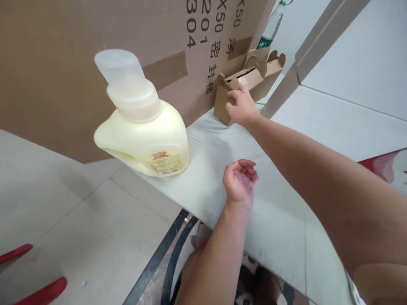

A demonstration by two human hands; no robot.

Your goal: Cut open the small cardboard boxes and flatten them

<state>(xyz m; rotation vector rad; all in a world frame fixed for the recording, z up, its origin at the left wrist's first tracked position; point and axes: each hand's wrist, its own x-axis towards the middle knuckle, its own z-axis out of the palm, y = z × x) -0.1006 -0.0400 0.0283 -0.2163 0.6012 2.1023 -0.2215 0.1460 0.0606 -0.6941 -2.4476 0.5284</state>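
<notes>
My right hand (242,106) reaches across to a small brown cardboard box (221,103) at the back. Its bent fingers are on the near end and top edge of the box; part of their contact is hidden. My left hand (240,182) lies palm up over the white-covered tabletop (276,228), its fingers loosely curled with nothing in them. To its left stands a large pale yellow jug-like bottle (146,140) with a translucent cap (122,72), a handle and a printed label.
A big cardboard carton (63,76) with printed characters stands behind the bottle. A second small box (270,76) and a clear plastic bottle (271,27) are at the back. A pale upright post (286,91) stands right of the boxes. Red legs (44,292) show on the tiled floor.
</notes>
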